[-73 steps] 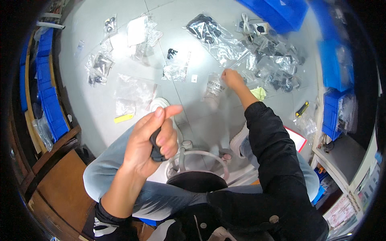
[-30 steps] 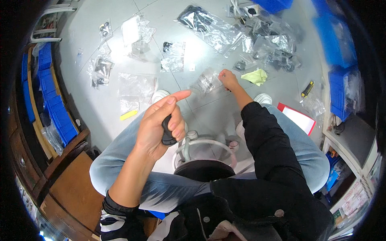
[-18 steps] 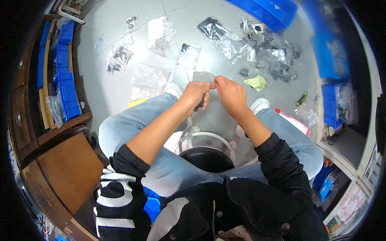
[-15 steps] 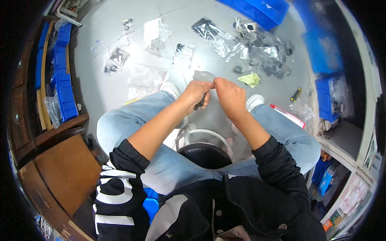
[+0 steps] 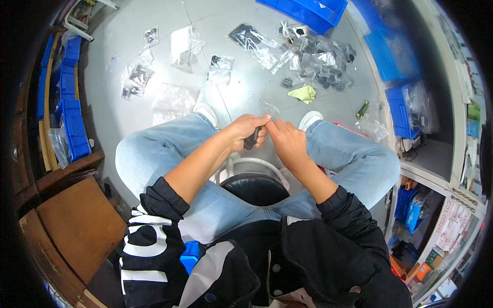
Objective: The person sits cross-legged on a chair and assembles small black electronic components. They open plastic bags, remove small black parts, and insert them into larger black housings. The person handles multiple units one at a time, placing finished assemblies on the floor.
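Observation:
Both hands meet above the gap between my knees. My left hand [image 5: 242, 128] is closed around a small dark object [image 5: 251, 139], its kind hidden by the fingers. Thumb and forefinger of that hand press together right against the fingertips of my right hand [image 5: 288, 142], which is closed in a pinch. A small clear plastic bag [image 5: 269, 108] sticks out beyond the fingertips, and both hands seem to grip its edge. Past the hands, on the grey floor, lie a crumpled yellow-green cloth [image 5: 303, 94] and a flat clear bag [image 5: 172, 100].
Bagged dark parts [image 5: 321, 59] are heaped on the floor [image 5: 226, 105], below a blue bin [image 5: 308, 13]. Smaller bags [image 5: 136, 79] lie to the left. Blue bins [image 5: 72, 118] line the left shelf; a cabinet [image 5: 429, 177] stands at right. A black stool [image 5: 254, 189] sits between my legs.
My hands have come slightly nearer my body, still pressed together. The clear bag beyond the fingertips shows less. The whole view has shifted a little.

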Available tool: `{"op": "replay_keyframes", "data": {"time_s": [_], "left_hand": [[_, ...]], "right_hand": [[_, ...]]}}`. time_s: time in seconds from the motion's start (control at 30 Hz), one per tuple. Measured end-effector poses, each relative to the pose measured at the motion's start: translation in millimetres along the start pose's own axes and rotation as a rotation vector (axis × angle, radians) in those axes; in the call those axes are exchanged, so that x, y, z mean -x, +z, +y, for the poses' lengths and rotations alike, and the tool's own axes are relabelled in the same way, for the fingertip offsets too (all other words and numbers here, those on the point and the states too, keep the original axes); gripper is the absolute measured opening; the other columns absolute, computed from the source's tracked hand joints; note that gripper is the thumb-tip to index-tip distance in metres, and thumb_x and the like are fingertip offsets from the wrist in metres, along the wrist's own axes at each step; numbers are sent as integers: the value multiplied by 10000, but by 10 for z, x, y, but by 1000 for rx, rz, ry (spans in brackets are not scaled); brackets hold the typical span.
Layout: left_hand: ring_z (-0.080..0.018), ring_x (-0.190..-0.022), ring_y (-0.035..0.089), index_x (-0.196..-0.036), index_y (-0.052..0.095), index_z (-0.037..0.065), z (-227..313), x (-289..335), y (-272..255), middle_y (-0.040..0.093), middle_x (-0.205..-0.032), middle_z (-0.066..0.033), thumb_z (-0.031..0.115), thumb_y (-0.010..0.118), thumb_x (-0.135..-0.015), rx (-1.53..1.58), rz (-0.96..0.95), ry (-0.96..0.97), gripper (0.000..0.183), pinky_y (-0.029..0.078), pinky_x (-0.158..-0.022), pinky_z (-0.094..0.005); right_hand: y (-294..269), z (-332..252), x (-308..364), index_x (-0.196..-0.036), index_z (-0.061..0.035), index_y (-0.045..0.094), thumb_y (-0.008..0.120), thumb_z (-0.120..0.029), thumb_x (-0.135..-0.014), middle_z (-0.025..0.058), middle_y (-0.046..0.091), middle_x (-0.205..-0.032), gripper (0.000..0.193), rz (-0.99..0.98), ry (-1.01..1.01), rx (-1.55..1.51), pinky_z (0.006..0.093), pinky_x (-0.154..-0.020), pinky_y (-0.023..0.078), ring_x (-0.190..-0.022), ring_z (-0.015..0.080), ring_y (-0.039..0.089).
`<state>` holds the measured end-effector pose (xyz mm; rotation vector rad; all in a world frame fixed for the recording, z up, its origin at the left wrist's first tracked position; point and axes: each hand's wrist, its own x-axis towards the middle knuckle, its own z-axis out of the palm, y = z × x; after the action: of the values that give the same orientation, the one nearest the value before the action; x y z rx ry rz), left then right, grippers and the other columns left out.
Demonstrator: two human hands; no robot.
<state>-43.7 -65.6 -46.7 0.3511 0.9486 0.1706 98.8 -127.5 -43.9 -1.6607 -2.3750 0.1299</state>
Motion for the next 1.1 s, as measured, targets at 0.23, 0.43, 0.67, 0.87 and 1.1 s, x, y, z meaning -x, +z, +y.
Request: {"op": "replay_keyframes", "data": {"time_s": [0.23,0.43,0.67,0.87,1.1], "left_hand": [[-132,-407,424,-664,485,45,-207,-168,-36,454,-523,-30,211,465,-884,-173,122,64,277,338,-360,-275],[-175,-386,481,-696,552,-26,-445,-360,-113,497,-517,-86,151,438,-832,-899,202,331,250,390,-359,-305],[-188,-375,499,-677,571,-40,-443,-403,-179,497,-501,-95,149,447,-820,-923,203,233,267,397,-349,-320],[-168,-355,448,-727,579,-51,-387,-393,-147,474,-504,-71,140,446,-820,-818,227,111,250,363,-330,-305],[-216,-385,529,-732,599,-25,-329,-414,-201,532,-497,-121,133,455,-795,-814,239,102,222,427,-376,-337]], "right_hand": [[176,23,126,-891,-88,564,540,-114,-795,28,544,-654,102,18,95,-102,297,-433,431,-532,189,538],[303,221,159,-923,-17,569,484,-194,-899,28,539,-634,198,-284,998,-1441,275,-458,426,-499,137,480],[397,246,178,-965,30,517,460,-161,-890,148,569,-911,213,-94,1532,-2174,420,-743,524,-799,240,591],[350,268,165,-973,47,512,458,-135,-875,160,555,-962,213,-177,1458,-2124,412,-794,499,-867,259,572],[200,170,127,-1079,47,503,464,-123,-878,148,527,-1095,266,-152,1307,-1927,368,-928,408,-995,240,527]]}}
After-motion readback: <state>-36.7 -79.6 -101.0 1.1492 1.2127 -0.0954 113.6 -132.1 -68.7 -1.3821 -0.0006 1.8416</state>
